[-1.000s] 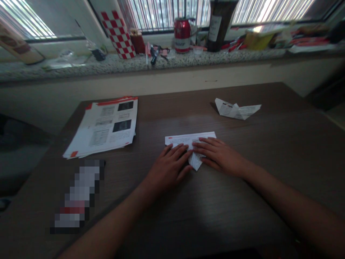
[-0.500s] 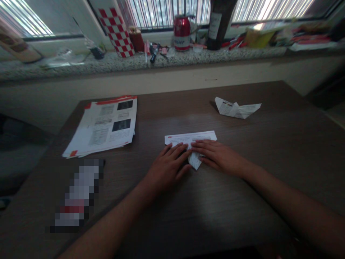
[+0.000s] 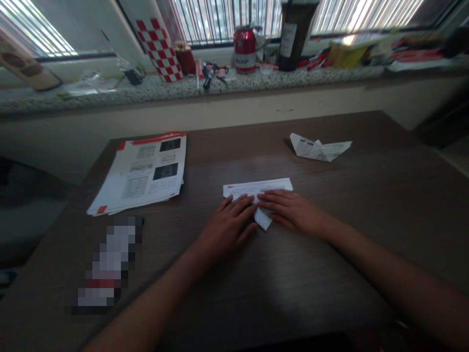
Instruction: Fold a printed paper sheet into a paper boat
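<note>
A partly folded sheet of printed paper (image 3: 256, 187) lies in the middle of the brown wooden table (image 3: 330, 274), its folded point toward me. My left hand (image 3: 225, 230) rests flat on the sheet's left half, fingers stretched out. My right hand (image 3: 293, 212) lies flat on the right half, fingers extended and pressing down. The fingertips of both hands nearly meet over the paper's middle. A finished folded paper boat (image 3: 319, 148) sits further back to the right, apart from both hands.
A stack of printed pages (image 3: 142, 171) lies at the left of the table, with a blurred-out object (image 3: 108, 266) in front of it. The granite windowsill (image 3: 154, 88) behind holds a red can (image 3: 245, 49), a dark bottle (image 3: 293, 34), a checkered carton (image 3: 157, 44) and pens.
My right hand's fingers have slid slightly left across the paper. The view shifted a little; the paper and left hand stay put.
</note>
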`<action>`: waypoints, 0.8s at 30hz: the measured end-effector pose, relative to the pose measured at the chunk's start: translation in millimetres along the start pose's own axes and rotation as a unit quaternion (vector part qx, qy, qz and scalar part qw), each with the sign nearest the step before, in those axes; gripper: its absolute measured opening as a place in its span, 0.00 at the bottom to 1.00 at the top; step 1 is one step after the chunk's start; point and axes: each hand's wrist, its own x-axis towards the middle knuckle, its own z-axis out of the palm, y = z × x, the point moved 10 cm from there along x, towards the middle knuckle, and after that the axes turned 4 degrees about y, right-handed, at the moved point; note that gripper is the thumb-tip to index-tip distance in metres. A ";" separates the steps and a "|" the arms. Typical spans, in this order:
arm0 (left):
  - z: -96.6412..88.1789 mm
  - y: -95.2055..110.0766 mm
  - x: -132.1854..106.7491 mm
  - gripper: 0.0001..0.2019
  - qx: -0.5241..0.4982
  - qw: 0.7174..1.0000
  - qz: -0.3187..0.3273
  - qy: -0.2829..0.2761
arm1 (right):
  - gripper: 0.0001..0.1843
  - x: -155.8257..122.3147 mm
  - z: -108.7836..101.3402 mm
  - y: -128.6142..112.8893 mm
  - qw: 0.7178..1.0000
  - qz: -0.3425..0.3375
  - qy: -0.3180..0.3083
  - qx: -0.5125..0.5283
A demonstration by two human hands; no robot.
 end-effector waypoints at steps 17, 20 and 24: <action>-12.1 24.0 -25.3 0.26 0.048 0.993 0.095 -0.041 | 0.24 0.1 1.3 1.6 1.000 -0.007 0.012 0.006; -8.1 22.1 -28.3 0.27 0.039 0.994 0.084 -0.051 | 0.24 0.1 0.5 2.3 1.000 -0.006 0.018 0.017; -3.5 22.8 -28.6 0.27 0.039 0.995 0.077 -0.059 | 0.23 0.0 -0.8 1.5 1.000 -0.007 0.021 0.015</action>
